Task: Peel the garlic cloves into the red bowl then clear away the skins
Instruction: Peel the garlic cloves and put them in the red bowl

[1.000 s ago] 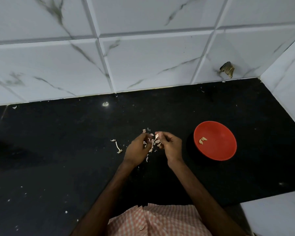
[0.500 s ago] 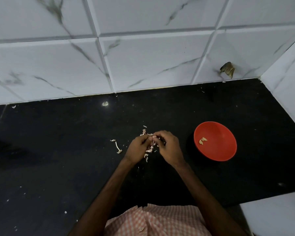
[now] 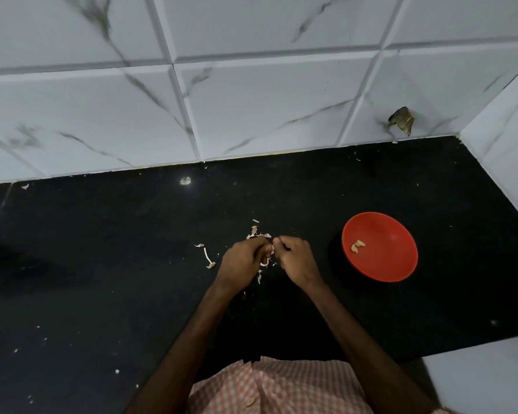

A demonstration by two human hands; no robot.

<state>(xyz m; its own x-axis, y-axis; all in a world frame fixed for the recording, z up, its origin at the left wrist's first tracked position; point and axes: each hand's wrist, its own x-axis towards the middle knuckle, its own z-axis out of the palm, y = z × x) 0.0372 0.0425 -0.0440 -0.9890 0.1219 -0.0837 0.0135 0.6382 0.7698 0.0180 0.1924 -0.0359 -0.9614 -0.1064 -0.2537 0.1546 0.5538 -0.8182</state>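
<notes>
My left hand (image 3: pixel 242 262) and my right hand (image 3: pixel 293 259) meet fingertip to fingertip over the black counter (image 3: pixel 102 264), curled round a garlic clove (image 3: pixel 270 249) that shows only as a pale sliver between them. Loose garlic skins (image 3: pixel 256 231) lie just beyond and under the hands, and a longer strip of skin (image 3: pixel 207 256) lies to the left. The red bowl (image 3: pixel 389 264) sits to the right of my right hand and holds two or three peeled cloves (image 3: pixel 357 246).
A white marble-tiled wall (image 3: pixel 251 100) runs along the back and a side wall closes the right. A brown scrap (image 3: pixel 402 120) sticks to the wall near the corner. Small white flecks dot the counter at the lower left.
The hands have drawn closer together and the fingers have shifted on the clove. A few more bits of skin lie below the hands. The bowl has not moved.
</notes>
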